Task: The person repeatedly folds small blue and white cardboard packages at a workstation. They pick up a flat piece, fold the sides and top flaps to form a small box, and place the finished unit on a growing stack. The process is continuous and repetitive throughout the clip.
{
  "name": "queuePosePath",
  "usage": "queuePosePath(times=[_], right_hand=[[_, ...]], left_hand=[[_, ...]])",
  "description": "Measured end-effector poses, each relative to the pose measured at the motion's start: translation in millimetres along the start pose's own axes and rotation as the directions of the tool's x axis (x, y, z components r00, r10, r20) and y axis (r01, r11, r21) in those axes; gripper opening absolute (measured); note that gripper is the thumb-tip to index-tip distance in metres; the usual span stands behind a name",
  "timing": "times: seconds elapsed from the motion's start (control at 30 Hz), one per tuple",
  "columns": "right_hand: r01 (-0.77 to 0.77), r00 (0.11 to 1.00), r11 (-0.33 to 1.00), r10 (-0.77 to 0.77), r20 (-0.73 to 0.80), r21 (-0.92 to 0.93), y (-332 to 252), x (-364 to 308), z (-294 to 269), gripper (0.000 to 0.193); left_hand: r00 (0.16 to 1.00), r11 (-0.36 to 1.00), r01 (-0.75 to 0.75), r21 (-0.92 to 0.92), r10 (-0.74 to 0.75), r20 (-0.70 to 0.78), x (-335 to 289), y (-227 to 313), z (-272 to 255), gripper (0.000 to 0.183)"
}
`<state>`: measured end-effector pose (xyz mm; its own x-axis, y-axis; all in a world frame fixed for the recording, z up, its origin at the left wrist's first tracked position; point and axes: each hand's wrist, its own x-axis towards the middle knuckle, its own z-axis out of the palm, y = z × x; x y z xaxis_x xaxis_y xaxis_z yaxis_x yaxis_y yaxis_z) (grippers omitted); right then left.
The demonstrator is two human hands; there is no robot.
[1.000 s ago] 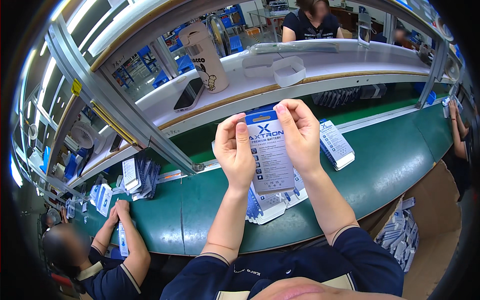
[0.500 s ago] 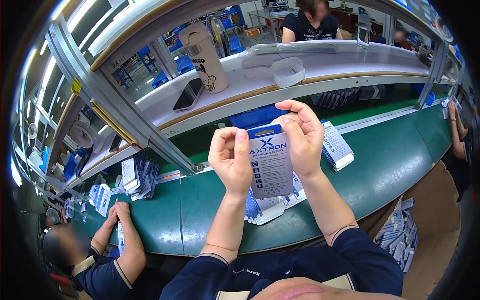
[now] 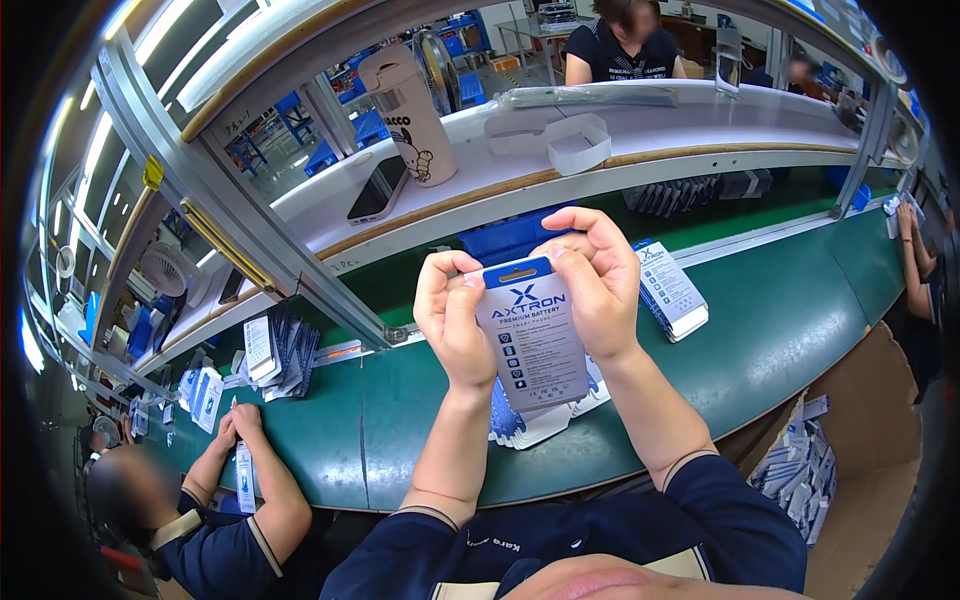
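A flat white-and-blue battery box with a hang-hole tab is held up between my two hands. My left hand pinches its upper left corner between thumb and curled fingers. My right hand grips the upper right corner, its thumb on the blue top edge and its index finger bent above. Below the held box, a fanned stack of similar flat boxes lies on the green table, partly hidden by it. To the right of my right hand sits another small stack of the boxes.
A blue bin stands behind my hands under a white shelf, which bears a phone and a tumbler. At left a co-worker handles a box near more stacks. A cardboard carton at lower right contains many boxes.
The held box has tilted, its top now slanting up to the right and its lower end nearer the table. My left thumb has shifted lower along its edge.
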<state>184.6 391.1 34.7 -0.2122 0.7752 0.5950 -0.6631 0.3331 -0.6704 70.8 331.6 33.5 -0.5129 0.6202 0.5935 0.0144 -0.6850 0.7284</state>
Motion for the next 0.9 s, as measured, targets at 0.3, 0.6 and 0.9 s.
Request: queuePosePath(times=[0.3,0.6,0.9], right_hand=[[-0.23,0.973,0.963,0.232,0.002,0.137,9.0,7.7,-6.1,0.005],[-0.22,0.968,0.967,0.201,0.148,0.126,-2.9,7.3,-3.6,0.012],[-0.084,0.993,0.996,0.08,0.087,0.039,2.5,3.3,-2.4,0.014]], left_hand=[[0.998,0.996,-0.064,0.069,0.063,0.015,1.6,-1.0,-1.7,0.008],[0.992,0.994,-0.087,0.063,0.093,-0.083,3.2,-7.6,-3.5,0.005],[0.995,0.997,-0.071,0.038,0.073,-0.061,2.0,-7.7,-3.0,0.008]])
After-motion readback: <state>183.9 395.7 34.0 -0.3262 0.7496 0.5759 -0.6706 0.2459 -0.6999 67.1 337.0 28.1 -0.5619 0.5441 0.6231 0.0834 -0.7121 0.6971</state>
